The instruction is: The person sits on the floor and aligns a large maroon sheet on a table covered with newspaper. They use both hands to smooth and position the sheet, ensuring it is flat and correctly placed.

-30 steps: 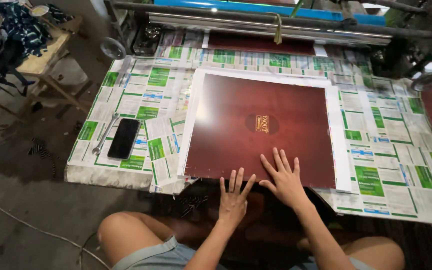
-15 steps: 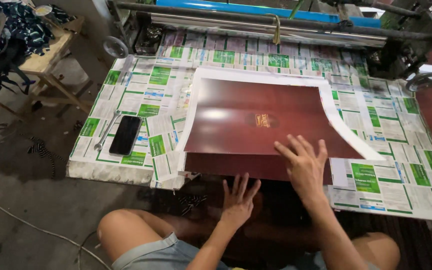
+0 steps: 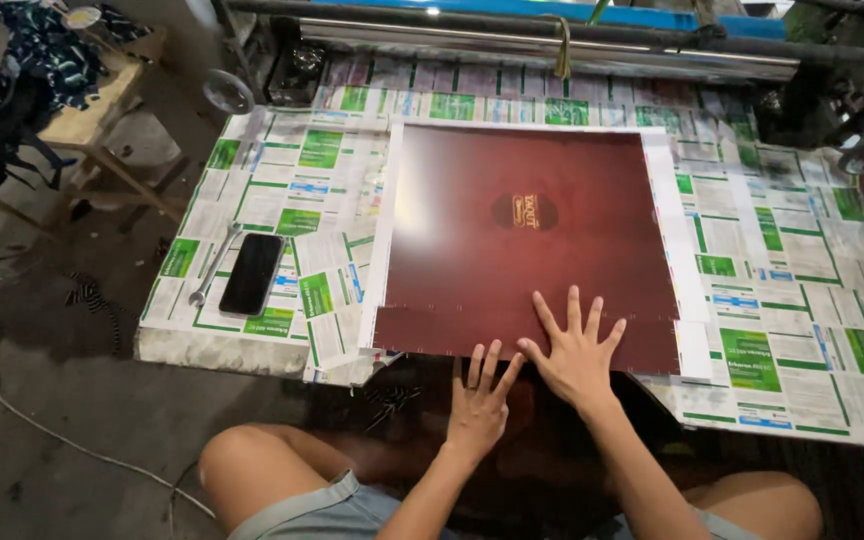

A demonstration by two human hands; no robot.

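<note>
The large, glossy dark-red printed sheet [image 3: 522, 240] lies flat on the newspaper-covered table [image 3: 282, 180], judged thin, flexible and crease-prone, best handled by its near edge, where the right hand [image 3: 574, 355] presses with fingers spread wide and the left hand [image 3: 479, 400] rests splayed, holding nothing.

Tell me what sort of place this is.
Probably a small print or paper-finishing workshop. A glossy dark red sheet lies on a low table covered in printed paper, a roller machine stands behind it, and a wrench lies beside a phone. Both hands, left and right, lie flat at the sheet's near edge.
</note>
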